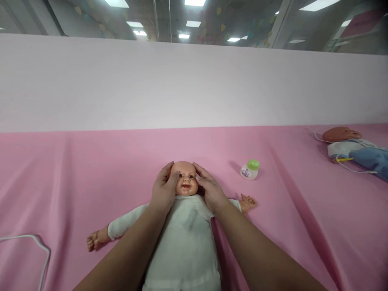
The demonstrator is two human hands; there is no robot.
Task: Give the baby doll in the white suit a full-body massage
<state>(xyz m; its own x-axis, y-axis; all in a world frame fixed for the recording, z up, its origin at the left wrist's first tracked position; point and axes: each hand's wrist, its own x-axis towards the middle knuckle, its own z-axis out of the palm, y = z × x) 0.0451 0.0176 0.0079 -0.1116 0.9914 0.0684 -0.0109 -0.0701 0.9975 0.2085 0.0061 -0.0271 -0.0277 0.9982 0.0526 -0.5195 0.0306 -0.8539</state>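
A baby doll (185, 238) in a pale white outfit lies on its back on the pink cloth, arms spread to the sides. Both hands cup its head (185, 169) from either side. My left hand (164, 189) holds the left side of the head, its thumb against the cheek near the eye. On the other side, my right hand (211, 188) curves around the head with the thumb by the cheek. The fingertips behind the head are partly hidden.
A small white bottle with a green cap (249, 169) stands right of the doll. Another doll in blue (368, 157), with white cords around it, lies at the far right. A white cable (45, 252) crosses the pink cloth (100, 173) at left; a white wall (194, 85) rises behind.
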